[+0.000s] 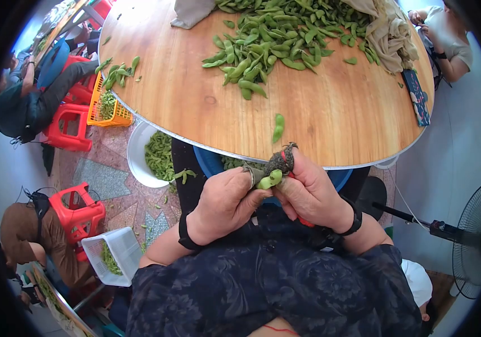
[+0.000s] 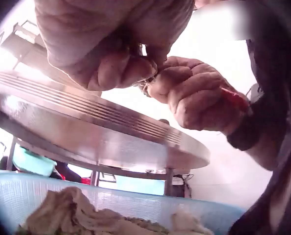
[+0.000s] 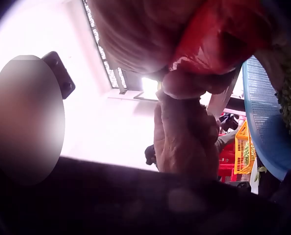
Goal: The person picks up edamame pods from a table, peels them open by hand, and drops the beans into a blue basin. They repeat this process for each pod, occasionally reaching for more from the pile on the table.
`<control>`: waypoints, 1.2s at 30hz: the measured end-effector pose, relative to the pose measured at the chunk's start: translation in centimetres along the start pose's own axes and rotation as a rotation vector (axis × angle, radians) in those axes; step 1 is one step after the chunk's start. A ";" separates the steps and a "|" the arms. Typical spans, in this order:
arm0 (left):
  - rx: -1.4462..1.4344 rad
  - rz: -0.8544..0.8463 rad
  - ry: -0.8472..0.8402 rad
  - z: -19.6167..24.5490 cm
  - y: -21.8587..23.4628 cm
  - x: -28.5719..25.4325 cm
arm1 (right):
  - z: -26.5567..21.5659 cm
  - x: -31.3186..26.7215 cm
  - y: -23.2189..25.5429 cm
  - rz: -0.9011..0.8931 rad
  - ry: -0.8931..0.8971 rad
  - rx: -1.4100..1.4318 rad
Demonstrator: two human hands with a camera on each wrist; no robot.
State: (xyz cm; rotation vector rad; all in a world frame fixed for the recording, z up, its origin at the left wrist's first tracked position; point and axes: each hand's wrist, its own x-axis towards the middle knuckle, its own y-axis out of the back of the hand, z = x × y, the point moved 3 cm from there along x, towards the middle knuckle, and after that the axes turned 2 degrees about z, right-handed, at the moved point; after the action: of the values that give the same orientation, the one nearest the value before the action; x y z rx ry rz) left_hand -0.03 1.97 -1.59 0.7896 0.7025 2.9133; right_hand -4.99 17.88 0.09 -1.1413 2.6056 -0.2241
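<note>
The left hand (image 1: 223, 197) and right hand (image 1: 314, 194) both pinch a green edamame pod (image 1: 269, 180). At its twelve o'clock, a loose pod (image 1: 278, 128) lies on the wooden table (image 1: 167, 95).

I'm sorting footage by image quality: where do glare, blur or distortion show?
Head: strong fisheye curving, black corners, yet the pods look fairly sharp; left wrist: white glare behind the left hand and right hand; right wrist: blown-out white background, an oval blur at left, darkness below.

A shared indoor workroom: green bean pods (image 1: 263, 48) heaped on a round, light-wood tabletop (image 1: 178, 90), red plastic stools (image 1: 67, 140), seated people.
</note>
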 end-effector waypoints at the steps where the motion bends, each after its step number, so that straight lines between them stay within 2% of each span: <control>1: 0.001 0.000 0.001 0.3 0.1 -0.2 | -0.1 0.0 0.0 0.024 0.032 -0.048; 3: -0.386 -0.115 0.452 0.2 -0.2 -0.8 | -0.3 -0.2 -0.1 0.049 0.061 -0.094; 4: -0.387 -0.115 0.454 0.4 0.2 -0.6 | -0.4 -0.3 -0.1 0.043 -0.025 -0.033; 5: -0.672 -0.189 0.677 0.2 0.2 -0.8 | -0.4 -0.3 0.0 0.037 -0.109 0.028; 6: -0.959 -0.263 0.897 0.1 0.0 -1.0 | -0.5 -0.3 0.3 0.038 -0.110 0.029; 8: -1.014 -0.301 0.934 0.3 0.1 -0.8 | 0.0 -0.2 0.7 -0.020 -0.285 0.135; 9: -1.071 -0.341 0.970 0.4 -0.1 -0.9 | 0.7 -0.2 0.8 -0.019 -0.285 0.136; 10: -1.072 -0.343 0.970 0.3 -0.3 -1.0 | 1.3 -0.1 1.3 0.036 -0.044 -0.208; 11: -0.920 -0.355 0.924 0.0 -0.6 -1.2 | 1.3 -0.1 1.5 0.090 0.201 -0.551; 12: -0.769 -0.366 0.877 -0.1 -0.9 -1.2 | 1.3 -0.4 1.2 0.091 0.199 -0.549; 13: -0.770 -0.366 0.880 0.0 -1.0 -1.3 | 1.0 -0.8 0.8 0.171 0.232 -0.717; 14: -0.516 -0.361 0.721 0.1 -0.9 -0.9 | 0.5 -1.1 0.6 0.251 0.264 -0.884; 15: -0.264 -0.351 0.557 0.4 -0.7 -0.6 | 0.0 -1.2 0.4 0.250 0.263 -0.882; 16: -0.208 -0.350 0.535 0.4 -0.7 -0.5 | -0.5 -1.2 0.2 0.200 0.278 -0.937; 20: -0.205 -0.465 0.464 0.6 -0.6 -0.7 | -0.3 -1.0 0.5 0.046 0.313 -1.025; 22: -0.202 -0.508 0.372 0.8 -0.8 -1.0 | -0.3 -1.0 0.2 0.041 0.321 -1.034; 25: -0.200 -0.462 0.335 0.2 -1.1 -1.6 | 0.2 -1.0 0.1 0.037 0.360 -1.100; 29: -0.222 -0.521 0.429 0.1 -0.2 -1.4 | 1.2 -1.1 1.1 0.111 0.408 -1.310; 31: -0.284 -0.455 0.507 0.0 0.1 -1.3 | 1.5 -1.7 1.0 0.113 0.422 -1.332; 33: -0.262 -0.434 0.483 -0.4 0.0 -1.4 | 1.3 -2.3 0.9 0.127 0.340 -1.371; 35: -0.244 -0.414 0.450 -0.7 -0.3 -1.2 | 1.1 -2.5 1.2 0.143 0.323 -1.281; 36: -0.231 -0.409 0.452 -0.7 -0.6 -1.0 | 0.4 -2.5 1.2 0.136 0.273 -1.077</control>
State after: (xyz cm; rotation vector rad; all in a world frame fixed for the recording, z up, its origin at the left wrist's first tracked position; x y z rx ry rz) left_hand 0.44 2.06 -2.89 -0.0435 0.4607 2.7257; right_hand -4.08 20.57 -0.11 -1.2237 3.0563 1.2724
